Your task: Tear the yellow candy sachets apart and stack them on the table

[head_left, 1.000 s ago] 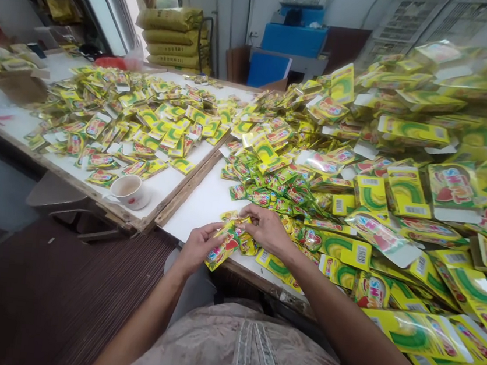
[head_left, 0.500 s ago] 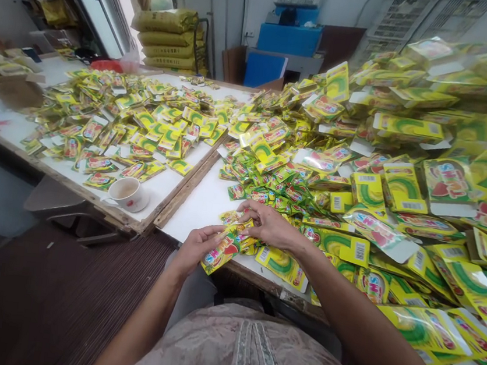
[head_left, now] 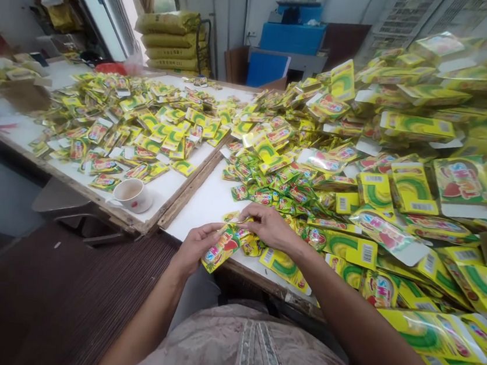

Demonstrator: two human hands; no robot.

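My left hand (head_left: 194,248) pinches the lower end of a yellow-green sachet (head_left: 220,249) printed with red fruit, held at the near edge of the white table (head_left: 206,202). My right hand (head_left: 267,225) grips the same sachet at its upper end, fingers curled over it. A few small sachets (head_left: 250,245) lie on the table just under my hands. A heap of small sachets (head_left: 279,180) spreads behind my right hand. Larger yellow card packs (head_left: 405,186) pile up to the right.
A second white board (head_left: 155,187) to the left carries many more sachets (head_left: 136,117) and a white cup (head_left: 130,193) on a saucer near its front edge. Stacked yellow sacks (head_left: 169,39) and blue boxes (head_left: 293,36) stand at the back wall. Dark floor lies left of me.
Both hands stay at the table edge with the sachet between them. They have shifted only slightly, and the sachet has turned a little.
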